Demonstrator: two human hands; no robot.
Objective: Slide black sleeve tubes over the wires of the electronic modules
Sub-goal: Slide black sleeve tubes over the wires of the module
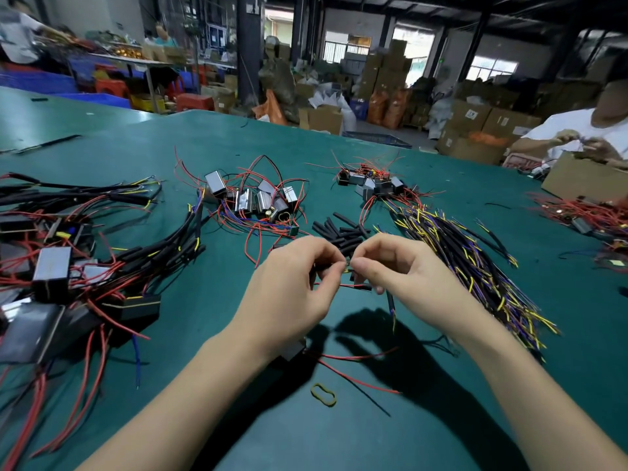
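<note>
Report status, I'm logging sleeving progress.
Left hand and right hand both pinching a black sleeve tube on a red wire. Spare sleeves piled just beyond. Nothing blocking.

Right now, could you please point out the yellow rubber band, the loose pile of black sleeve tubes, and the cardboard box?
yellow rubber band (323, 395): head view, its loop.
black sleeve tubes (343, 231): head view, pile's middle.
cardboard box (577, 180): head view, front wall.
</note>
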